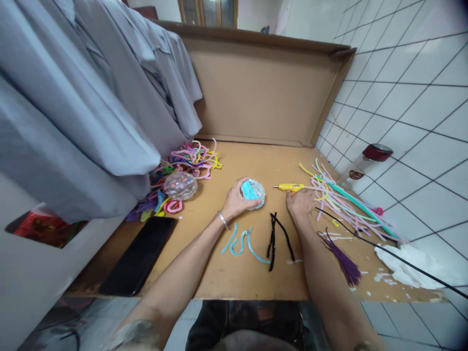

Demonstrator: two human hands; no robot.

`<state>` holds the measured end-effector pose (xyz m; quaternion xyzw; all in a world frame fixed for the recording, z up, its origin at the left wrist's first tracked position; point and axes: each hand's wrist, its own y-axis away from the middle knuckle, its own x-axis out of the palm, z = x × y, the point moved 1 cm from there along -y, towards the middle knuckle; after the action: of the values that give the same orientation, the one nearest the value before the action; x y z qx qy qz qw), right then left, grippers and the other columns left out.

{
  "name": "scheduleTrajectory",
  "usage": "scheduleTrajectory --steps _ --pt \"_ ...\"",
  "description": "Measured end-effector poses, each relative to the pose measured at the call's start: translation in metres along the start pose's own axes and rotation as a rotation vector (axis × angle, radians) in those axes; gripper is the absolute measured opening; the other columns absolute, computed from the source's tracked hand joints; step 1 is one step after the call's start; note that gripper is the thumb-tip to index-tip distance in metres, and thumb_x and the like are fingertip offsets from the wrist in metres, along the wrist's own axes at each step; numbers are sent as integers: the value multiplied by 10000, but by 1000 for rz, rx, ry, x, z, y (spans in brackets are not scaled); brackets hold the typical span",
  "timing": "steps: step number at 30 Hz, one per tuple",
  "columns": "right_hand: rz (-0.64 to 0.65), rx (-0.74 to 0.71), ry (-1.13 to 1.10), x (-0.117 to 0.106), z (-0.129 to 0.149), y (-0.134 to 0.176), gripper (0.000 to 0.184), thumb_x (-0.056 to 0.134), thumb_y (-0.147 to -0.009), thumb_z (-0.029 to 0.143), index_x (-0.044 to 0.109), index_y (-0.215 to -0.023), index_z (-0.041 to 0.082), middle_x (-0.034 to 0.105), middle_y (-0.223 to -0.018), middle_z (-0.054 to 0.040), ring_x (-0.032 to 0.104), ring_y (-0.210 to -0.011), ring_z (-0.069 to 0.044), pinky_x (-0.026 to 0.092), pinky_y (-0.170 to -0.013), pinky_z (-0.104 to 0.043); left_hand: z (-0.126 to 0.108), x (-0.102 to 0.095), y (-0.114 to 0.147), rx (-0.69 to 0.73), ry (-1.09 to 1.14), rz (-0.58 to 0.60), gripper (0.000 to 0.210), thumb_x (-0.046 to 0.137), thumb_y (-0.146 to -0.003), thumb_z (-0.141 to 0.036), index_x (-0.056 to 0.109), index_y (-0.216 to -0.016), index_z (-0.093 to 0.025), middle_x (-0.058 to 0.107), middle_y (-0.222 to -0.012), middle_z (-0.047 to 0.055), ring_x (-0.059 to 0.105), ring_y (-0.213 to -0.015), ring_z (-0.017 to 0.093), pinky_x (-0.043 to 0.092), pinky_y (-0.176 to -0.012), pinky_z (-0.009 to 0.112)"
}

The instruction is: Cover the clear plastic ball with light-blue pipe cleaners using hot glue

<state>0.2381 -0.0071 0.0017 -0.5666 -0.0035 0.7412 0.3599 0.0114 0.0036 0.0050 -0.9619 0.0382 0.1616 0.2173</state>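
My left hand [236, 202] is closed around a see-through round ball [258, 189] partly covered with light blue pipe cleaner. Over to the right, my right hand [302, 204] has its fingers wrapped round the handle of a yellow hot glue gun [290, 186], whose nozzle points left toward the ball. Between my forearms lie several short blue pipe cleaner pieces [238, 245] and a few black pipe cleaners [272, 241]. The handle of the glue gun is mostly hidden by my hand.
Pipe cleaners [199, 158] pile up behind a second see-through ball [181, 185]. A phone [141, 256] lies at left. Right are long pipe cleaners [340, 200], a purple tassel [343, 261], a black cord [395, 258], tissue [409, 265] and a bottle [365, 163]. Grey shirts [109, 87] hang at left.
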Motion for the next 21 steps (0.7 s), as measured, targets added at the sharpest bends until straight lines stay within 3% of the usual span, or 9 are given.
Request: scheduleTrajectory --steps 5,11,16,21 --pt "48 15 -37 3 -9 -6 480 541 -831 392 632 -1125 22 603 -1133 -357 549 -1145 -472 408 -885 -590 4 0 -1 -15 13 -8 785 884 -553 -290 554 -1256 -172 629 -1275 105 623 -1174 284 483 -1070 444" --pt "-8 65 -41 -7 -4 -5 408 588 -775 377 679 -1026 68 649 -1043 -247 621 -975 -367 455 -804 -454 5 0 -1 -15 40 -7 786 887 -550 -292 559 -1255 -171 634 -1268 105 628 -1164 282 483 -1071 445" --pt "-185 -60 -190 -22 12 -3 333 536 -789 363 639 -1007 133 636 -957 -154 584 -887 -296 419 -721 -378 6 1 -2 -47 59 -14 803 897 -543 -300 561 -1258 -159 647 -1236 111 644 -1132 278 504 -1049 444" --pt "-217 -141 -260 -30 27 4 246 532 -780 378 595 -924 189 627 -878 -95 558 -796 -257 376 -674 -338 8 0 -4 -59 75 -22 793 902 -542 -300 571 -1252 -177 664 -1207 88 647 -1114 268 508 -1041 433"
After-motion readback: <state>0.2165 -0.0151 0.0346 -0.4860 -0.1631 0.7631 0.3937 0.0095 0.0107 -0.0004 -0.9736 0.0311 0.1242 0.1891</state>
